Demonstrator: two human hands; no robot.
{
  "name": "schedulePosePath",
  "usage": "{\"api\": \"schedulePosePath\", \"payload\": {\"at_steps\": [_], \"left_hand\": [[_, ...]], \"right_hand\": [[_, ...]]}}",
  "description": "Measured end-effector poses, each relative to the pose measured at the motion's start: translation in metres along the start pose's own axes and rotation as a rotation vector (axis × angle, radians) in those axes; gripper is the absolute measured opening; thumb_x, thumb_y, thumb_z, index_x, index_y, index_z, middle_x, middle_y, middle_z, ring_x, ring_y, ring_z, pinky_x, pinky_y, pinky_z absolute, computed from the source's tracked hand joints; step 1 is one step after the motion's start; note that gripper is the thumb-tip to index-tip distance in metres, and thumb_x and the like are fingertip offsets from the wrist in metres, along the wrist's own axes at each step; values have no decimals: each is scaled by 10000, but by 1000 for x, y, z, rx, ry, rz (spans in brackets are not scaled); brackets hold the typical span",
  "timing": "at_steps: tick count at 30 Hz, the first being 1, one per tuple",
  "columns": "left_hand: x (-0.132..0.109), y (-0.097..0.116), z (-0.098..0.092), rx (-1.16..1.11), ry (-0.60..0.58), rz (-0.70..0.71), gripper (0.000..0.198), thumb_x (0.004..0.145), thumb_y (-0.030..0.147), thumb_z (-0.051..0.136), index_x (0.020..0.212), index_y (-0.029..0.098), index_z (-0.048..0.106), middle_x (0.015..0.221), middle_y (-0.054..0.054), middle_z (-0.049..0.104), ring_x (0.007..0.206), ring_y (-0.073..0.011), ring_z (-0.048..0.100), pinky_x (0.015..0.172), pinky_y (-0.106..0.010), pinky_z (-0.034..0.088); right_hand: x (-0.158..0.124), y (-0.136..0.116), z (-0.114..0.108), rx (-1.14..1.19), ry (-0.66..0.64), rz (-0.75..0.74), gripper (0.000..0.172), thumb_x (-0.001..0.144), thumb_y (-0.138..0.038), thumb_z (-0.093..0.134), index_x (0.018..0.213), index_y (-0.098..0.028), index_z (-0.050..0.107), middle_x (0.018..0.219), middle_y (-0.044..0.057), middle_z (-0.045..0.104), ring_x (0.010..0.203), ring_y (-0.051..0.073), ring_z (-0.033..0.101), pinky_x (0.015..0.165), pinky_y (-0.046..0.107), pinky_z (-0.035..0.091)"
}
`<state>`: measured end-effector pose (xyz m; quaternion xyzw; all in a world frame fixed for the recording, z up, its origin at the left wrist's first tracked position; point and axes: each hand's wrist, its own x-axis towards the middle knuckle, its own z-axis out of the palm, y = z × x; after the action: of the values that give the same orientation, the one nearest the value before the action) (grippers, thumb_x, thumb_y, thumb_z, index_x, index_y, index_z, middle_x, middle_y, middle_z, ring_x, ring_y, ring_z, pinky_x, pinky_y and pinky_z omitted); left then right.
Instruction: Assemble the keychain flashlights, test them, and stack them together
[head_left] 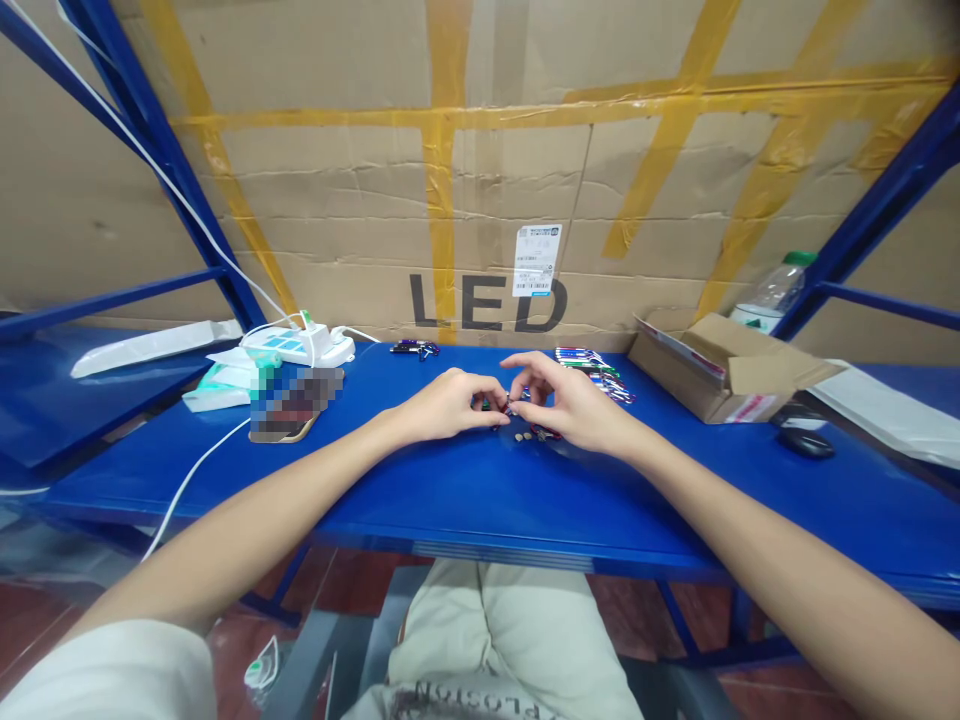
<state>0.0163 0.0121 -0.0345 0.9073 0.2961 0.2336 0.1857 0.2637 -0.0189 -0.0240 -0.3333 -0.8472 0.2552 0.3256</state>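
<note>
My left hand [455,403] and my right hand [571,408] meet over the middle of the blue table [442,495], fingertips nearly touching. Both pinch with thumb and fingers around small shiny parts, too small to make out; a bit of green shows by the left fingertips. Two small round pale discs [523,437] lie just below the right fingers. Other small metallic pieces beneath that hand are partly hidden. Behind it lies a row of slim shiny coloured items [581,358] in blue, red, green and silver. A smaller dark purple and black bunch [415,349] rests further back, left of centre.
At left are a phone [296,405], a white power strip [300,345] with cables and a teal-white packet [225,385]. An open cardboard box [720,370], a black mouse [805,442] and a green-capped bottle [780,285] stand right. A large taped carton [337,220] forms the back.
</note>
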Motion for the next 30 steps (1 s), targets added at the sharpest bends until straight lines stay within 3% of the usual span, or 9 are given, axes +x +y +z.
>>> {"api": "schedulePosePath", "payload": {"at_steps": [11,15,20,30], "left_hand": [[1,1,-3,93,0,49,184,992,411,770,1050,238,791,1012,-16,829,858,-198,723,902,-327,464],[0,3,-9,153,23,97,158,1006,368,756,1094,242,790,1123,-42,828,997,-235,739,954,-348,456],[-3,7,-15,198,65,159,151,1059,325,684,1146,233,767,1179,-61,802,1091,-245,720,970,-351,450],[-2,6,-16,218,82,87,150,1007,320,724,1109,228,784,1123,-65,817,1043,-254,737,949,-358,480]], "right_hand": [[-1,-1,-7,-50,-4,-34,494,961,-313,680,1430,-246,544,1098,52,756,782,190,644,747,342,543],[-1,3,-13,-128,48,-31,360,944,-268,655,1293,-241,570,1031,41,763,769,192,624,720,334,516],[-1,4,-13,-204,-116,21,237,912,-227,670,1137,-233,593,988,27,773,795,192,650,741,324,498],[-2,6,-6,-207,-293,55,293,879,-207,743,1138,-247,612,1003,22,784,880,216,692,795,332,518]]}}
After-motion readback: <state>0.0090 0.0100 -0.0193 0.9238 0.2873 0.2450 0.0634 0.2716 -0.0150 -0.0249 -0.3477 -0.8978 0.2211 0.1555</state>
